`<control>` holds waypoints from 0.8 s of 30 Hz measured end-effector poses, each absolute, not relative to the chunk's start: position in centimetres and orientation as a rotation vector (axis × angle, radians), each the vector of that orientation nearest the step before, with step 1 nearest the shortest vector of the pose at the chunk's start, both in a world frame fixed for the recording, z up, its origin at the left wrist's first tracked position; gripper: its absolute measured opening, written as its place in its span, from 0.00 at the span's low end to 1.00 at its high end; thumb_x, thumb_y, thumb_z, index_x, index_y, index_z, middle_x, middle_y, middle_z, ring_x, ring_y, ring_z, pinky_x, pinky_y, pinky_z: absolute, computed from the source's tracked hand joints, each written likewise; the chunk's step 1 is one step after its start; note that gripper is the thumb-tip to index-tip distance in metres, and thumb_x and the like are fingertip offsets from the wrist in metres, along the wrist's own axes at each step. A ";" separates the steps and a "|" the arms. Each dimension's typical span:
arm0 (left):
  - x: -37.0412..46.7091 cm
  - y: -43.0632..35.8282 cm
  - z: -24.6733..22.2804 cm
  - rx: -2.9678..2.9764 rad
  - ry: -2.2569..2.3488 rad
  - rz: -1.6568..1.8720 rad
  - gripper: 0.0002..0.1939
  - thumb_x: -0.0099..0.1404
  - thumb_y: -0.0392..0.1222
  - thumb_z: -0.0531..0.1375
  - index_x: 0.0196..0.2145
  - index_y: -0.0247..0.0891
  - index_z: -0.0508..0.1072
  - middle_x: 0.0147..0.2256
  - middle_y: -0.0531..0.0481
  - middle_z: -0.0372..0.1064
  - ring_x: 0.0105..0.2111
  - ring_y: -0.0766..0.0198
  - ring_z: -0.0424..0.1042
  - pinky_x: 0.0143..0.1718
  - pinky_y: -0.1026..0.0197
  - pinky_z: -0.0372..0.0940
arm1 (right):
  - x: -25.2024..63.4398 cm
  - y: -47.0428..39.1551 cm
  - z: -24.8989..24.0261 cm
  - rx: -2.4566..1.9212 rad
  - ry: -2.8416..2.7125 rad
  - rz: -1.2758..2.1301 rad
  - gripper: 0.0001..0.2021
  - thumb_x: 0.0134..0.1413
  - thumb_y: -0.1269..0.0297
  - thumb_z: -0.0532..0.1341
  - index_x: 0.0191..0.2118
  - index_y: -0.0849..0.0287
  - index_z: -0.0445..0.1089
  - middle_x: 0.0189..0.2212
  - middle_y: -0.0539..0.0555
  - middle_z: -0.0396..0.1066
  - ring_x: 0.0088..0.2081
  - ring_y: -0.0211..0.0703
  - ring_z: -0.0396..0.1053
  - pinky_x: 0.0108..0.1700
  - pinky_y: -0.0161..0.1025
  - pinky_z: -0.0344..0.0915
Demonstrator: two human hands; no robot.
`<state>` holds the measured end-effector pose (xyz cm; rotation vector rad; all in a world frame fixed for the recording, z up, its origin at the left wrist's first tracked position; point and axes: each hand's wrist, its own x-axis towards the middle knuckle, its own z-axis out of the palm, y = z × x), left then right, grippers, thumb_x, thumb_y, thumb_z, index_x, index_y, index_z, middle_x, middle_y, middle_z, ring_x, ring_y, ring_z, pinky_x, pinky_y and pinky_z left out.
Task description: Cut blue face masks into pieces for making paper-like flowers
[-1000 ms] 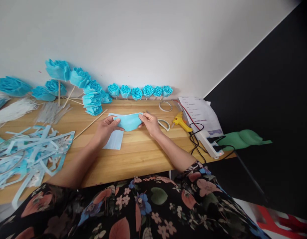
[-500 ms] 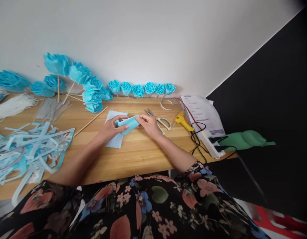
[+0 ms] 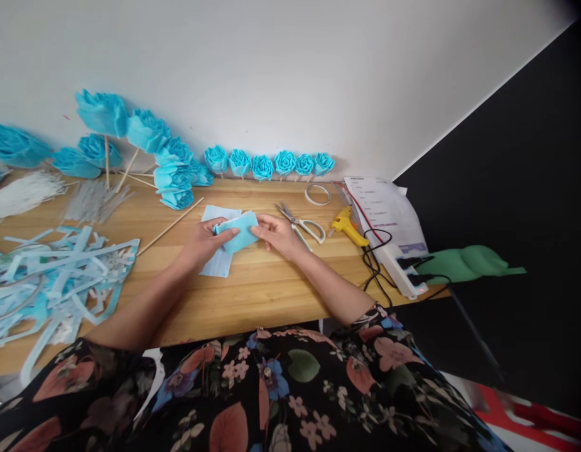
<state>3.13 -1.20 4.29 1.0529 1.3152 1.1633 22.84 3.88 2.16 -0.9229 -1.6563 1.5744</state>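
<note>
A light-blue piece of sheet material (image 3: pixel 240 233) is held between both hands above the wooden table. My left hand (image 3: pixel 208 240) grips its left end, thumb on top, where the material looks gathered. My right hand (image 3: pixel 277 235) pinches the right edge between thumb and fingers. Beneath them, partly covered, a paler blue rectangular sheet (image 3: pixel 217 263) lies flat on the table. Just right of my right hand lie scissors (image 3: pixel 302 223) with white handles, blades apart.
Blue flowers (image 3: pixel 262 167) line the wall, some on sticks. Blue and white strips (image 3: pixel 68 276) cover the table's left. A thin stick (image 3: pixel 170 226), tape ring (image 3: pixel 317 194), yellow glue gun (image 3: pixel 349 226), papers (image 3: pixel 379 204) and power strip (image 3: pixel 401 273) lie around.
The held blue material has turned from a narrow, rolled-looking shape to a broader, flatter face. My right hand has shifted slightly, its thumb now over the right edge. The view has moved a little.
</note>
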 end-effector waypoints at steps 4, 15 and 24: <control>3.2 -1.2 3.8 1.134 1.272 1.150 0.17 0.46 0.54 0.73 0.23 0.39 0.75 0.22 0.53 0.68 0.23 0.65 0.63 0.25 0.63 0.58 | 23.0 3.9 2.2 -0.980 -1.688 1.500 0.19 0.53 0.47 0.64 0.40 0.60 0.76 0.20 0.45 0.66 0.17 0.29 0.56 0.18 0.29 0.51; 3.1 -1.1 3.3 1.163 1.301 1.147 0.18 0.49 0.55 0.72 0.23 0.39 0.74 0.22 0.53 0.64 0.23 0.65 0.61 0.24 0.64 0.56 | 23.2 3.9 2.4 -1.039 -1.713 1.341 0.19 0.56 0.46 0.62 0.30 0.59 0.73 0.15 0.44 0.60 0.17 0.32 0.57 0.22 0.31 0.51; 3.4 -1.3 4.0 1.211 1.330 1.088 0.18 0.47 0.55 0.71 0.22 0.38 0.73 0.20 0.55 0.63 0.22 0.66 0.60 0.24 0.63 0.55 | 22.9 3.7 2.3 -0.960 -1.739 1.532 0.19 0.51 0.47 0.65 0.33 0.61 0.73 0.19 0.44 0.59 0.20 0.30 0.51 0.21 0.31 0.48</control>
